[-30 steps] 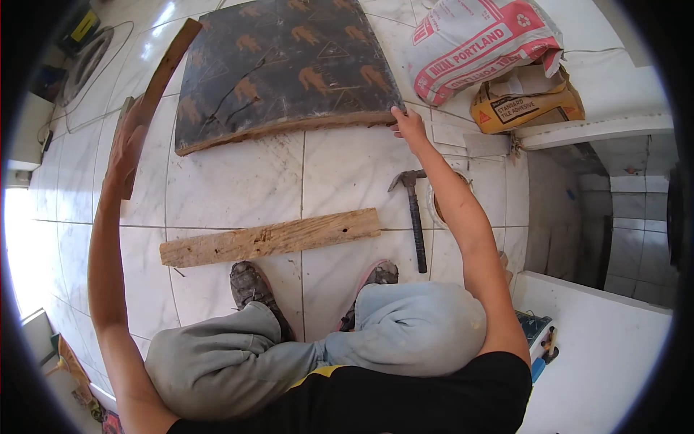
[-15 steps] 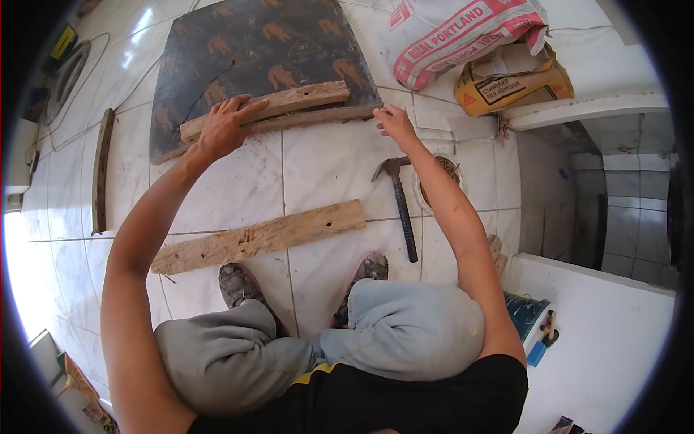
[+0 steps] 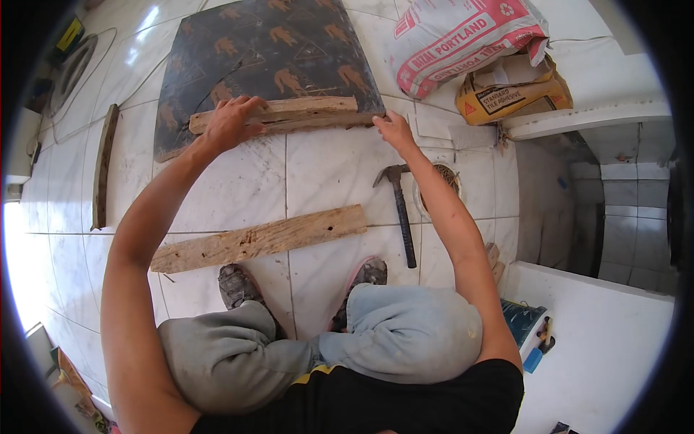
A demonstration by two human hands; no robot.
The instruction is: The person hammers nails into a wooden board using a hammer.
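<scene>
A dark phenolic plywood board (image 3: pixel 271 50) with orange printed figures lies on the tiles ahead of me. Along its near edge rests a narrow wooden strip (image 3: pixel 311 107). My left hand (image 3: pixel 231 124) is closed over the strip's left part, fingers across the top and thumb on the near side. At the board's near right corner, my right hand (image 3: pixel 395 133) pinches the edge between thumb and fingers. Below that hand, a claw hammer (image 3: pixel 401 213) lies with its head away from me. A flat wooden plank (image 3: pixel 260 237) lies between my feet and the board.
Another wooden strip (image 3: pixel 105 166) lies on the left. A cement bag (image 3: pixel 470 43) and an open tile adhesive bag (image 3: pixel 515 90) stand back right. Beside my right forearm is a round floor opening (image 3: pixel 447 177). A white ledge (image 3: pixel 600 333) runs along my right.
The strip under my left hand has shifted slightly right and turned, now lying more nearly parallel to the board's near edge. My right hand has closed onto the board's corner.
</scene>
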